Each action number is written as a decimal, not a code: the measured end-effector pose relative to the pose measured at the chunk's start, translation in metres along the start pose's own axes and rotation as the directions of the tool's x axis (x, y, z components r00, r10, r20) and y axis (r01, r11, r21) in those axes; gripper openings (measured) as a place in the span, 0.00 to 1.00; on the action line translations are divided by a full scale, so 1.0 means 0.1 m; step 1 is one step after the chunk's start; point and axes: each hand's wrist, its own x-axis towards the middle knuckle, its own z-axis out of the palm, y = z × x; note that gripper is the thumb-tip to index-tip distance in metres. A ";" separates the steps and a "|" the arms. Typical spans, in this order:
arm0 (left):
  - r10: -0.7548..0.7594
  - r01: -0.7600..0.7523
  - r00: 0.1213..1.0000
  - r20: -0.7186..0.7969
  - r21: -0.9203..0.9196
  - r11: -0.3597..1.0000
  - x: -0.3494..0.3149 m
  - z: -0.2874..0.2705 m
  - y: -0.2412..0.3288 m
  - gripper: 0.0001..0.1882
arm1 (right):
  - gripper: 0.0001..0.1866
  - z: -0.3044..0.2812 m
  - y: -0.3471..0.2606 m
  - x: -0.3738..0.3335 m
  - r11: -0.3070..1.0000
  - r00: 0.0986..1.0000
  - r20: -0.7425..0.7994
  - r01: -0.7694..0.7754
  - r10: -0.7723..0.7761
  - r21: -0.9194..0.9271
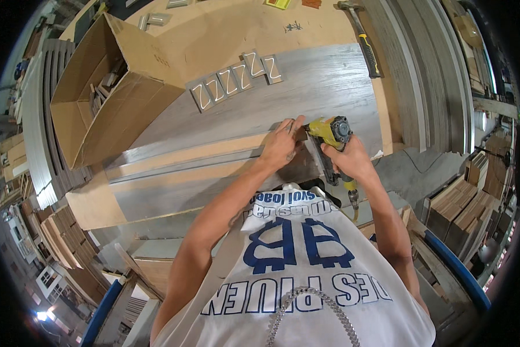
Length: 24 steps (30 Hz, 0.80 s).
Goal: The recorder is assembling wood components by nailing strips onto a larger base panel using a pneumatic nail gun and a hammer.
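The apparent nail gun (pixel 330 132) is yellow and black

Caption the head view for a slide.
Right hand gripping a yellow nail gun, left hand near its nose; six small blocks with white zigzag lines lying beyond on a gray board.

A light (pixel 42 316) glows; the floor (pixel 416 182) is grey.

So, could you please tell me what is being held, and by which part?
The right hand grips the yellow nail gun by its handle; whether the left hand, near the gun's nose, holds anything is unclear.
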 end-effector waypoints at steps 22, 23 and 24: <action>-0.020 0.007 0.999 0.049 0.264 0.964 -0.26 -0.37 -0.18 0.29 | 0.22 0.08 0.21 -0.24 0.958 0.987 -0.147 -0.106 0.069 -0.267; -0.026 0.015 0.999 0.042 0.260 0.965 -0.26 -0.35 -0.18 0.29 | 0.21 0.09 0.19 -0.25 0.973 0.988 -0.124 -0.117 0.093 -0.201; -0.015 0.004 0.999 0.036 0.279 0.960 -0.25 -0.32 -0.19 0.28 | 0.21 0.12 0.16 -0.29 0.971 0.988 -0.123 -0.117 0.093 -0.208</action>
